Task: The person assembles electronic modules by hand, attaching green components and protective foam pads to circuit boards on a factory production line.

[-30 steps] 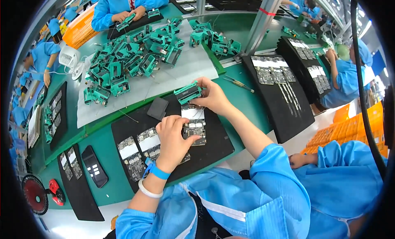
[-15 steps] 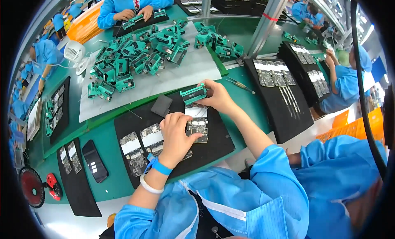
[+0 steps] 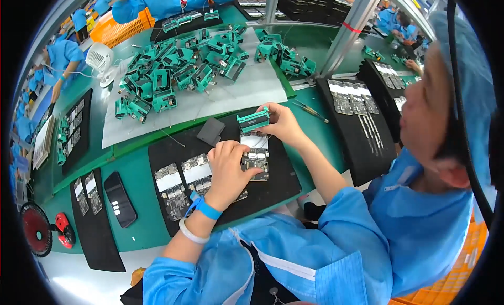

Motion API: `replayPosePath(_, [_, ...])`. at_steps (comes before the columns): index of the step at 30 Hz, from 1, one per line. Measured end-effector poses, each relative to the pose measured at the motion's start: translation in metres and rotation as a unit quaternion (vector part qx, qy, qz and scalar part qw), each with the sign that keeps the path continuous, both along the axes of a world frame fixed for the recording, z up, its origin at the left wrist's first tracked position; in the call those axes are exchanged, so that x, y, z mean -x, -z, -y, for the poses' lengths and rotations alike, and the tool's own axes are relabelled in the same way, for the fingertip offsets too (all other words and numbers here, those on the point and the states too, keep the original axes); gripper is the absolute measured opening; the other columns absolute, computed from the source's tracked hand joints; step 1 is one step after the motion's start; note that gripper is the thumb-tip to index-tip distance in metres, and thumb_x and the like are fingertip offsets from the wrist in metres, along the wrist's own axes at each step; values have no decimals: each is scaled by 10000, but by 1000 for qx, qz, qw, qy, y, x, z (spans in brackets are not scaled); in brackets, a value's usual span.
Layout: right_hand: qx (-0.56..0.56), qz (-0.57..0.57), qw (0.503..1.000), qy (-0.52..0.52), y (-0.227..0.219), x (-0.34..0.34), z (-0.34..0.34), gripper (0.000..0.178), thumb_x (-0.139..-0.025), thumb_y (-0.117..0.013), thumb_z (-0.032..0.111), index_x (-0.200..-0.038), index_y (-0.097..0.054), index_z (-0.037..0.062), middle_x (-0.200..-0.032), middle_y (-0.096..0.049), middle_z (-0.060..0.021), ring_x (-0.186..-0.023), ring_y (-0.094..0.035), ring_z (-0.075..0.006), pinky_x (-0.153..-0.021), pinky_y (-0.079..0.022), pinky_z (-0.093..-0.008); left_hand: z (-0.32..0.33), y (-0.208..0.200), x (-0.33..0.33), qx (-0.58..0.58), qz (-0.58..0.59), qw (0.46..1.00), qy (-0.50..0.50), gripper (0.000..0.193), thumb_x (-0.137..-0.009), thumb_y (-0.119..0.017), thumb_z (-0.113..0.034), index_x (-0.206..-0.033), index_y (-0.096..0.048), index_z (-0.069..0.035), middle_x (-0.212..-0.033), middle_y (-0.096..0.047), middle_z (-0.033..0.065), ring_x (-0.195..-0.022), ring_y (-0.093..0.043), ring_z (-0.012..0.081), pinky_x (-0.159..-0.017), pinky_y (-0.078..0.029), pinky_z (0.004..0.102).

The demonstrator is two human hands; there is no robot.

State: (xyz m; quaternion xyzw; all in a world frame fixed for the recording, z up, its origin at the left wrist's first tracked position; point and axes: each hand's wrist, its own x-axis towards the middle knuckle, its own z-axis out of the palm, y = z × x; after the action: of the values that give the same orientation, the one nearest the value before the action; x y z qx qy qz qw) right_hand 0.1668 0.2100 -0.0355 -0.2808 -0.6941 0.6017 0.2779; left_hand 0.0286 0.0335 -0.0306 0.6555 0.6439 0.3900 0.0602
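Note:
My left hand (image 3: pixel 227 167), with a blue strap and a white bangle at the wrist, grips a circuit board (image 3: pixel 257 161) between thumb and fingers. That board rests on a black mat (image 3: pixel 281 181), and a white strip crosses its far part. Just beyond it, my right hand (image 3: pixel 285 125) pinches a green plastic housing (image 3: pixel 253 121) with a dark insert by its right end. The housing is held over the board's far end; whether they touch I cannot tell. More circuit boards (image 3: pixel 172 192) with white strips lie on the mat to the left. A dark grey block (image 3: pixel 211 131) sits behind my left hand.
Many green housings (image 3: pixel 184 68) are heaped on a white sheet (image 3: pixel 210 102) beyond the green ledge. A phone (image 3: pixel 120 200) and a small fan (image 3: pixel 37 230) stand at left. Tweezers (image 3: pixel 312 111) lie at right. A co-worker (image 3: pixel 425 184) leans in close on my right.
The co-worker on my right has leaned into view. The person across has lifted both hands off the housings. My hands keep nearly the same hold; the whole view has shifted slightly.

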Motion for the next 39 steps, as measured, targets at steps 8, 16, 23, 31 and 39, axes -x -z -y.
replayPosePath(8, [-21, -67, 998, 5, 17, -1, 2, 374, -754, -753, -114, -1067, -595, 15, -951, -670, -12, -845, -662, -82, -714, -559, -256, 3, -1, -3, -8, -5, 1000, -10, 539, -561, -904, -226, -1014, -645, -89, -1051, -577, 67, -1083, -500, 280, -916, -340, 408])
replayPosePath(16, [-20, 30, 999, -8, 1, 1, -8, 377, -772, -735, -124, -1080, -575, 22, -977, -674, -28, -839, -675, -103, -716, -577, -274, -12, -10, 50, -62, -115, 981, -140, 302, -788, -766, -204, -1030, -650, -67, -1065, -601, 93, -1022, -548, 293, -865, -385, 419])
replayPosePath(23, [-14, 16, 1000, -11, -2, 8, -2, 364, -785, -733, -112, -1082, -567, 15, -975, -680, -42, -803, -676, -111, -684, -566, -276, -34, 18, 86, 13, -89, 983, -161, 407, -745, -817, -232, -1046, -654, -10, -994, -610, 133, -915, -585, 293, -804, -479, 395])
replayPosePath(31, [-19, 13, 1000, -2, 2, -1, -7, 357, -781, -731, -116, -1069, -567, 17, -973, -678, -44, -816, -677, -113, -685, -564, -275, -12, -39, 50, -33, 137, 978, -155, 276, -729, -820, -82, -918, -647, 19, -839, -668, 107, -689, -640, 249, -630, -519, 337])
replayPosePath(39, [-27, 36, 999, -10, -1, 6, -9, 380, -760, -754, -102, -1072, -571, 18, -979, -668, -35, -854, -668, -108, -714, -569, -278, -22, -15, -20, -178, -197, 959, 103, 220, -758, -638, -21, -975, -617, 9, -1006, -668, 173, -962, -664, 324, -812, -552, 410])
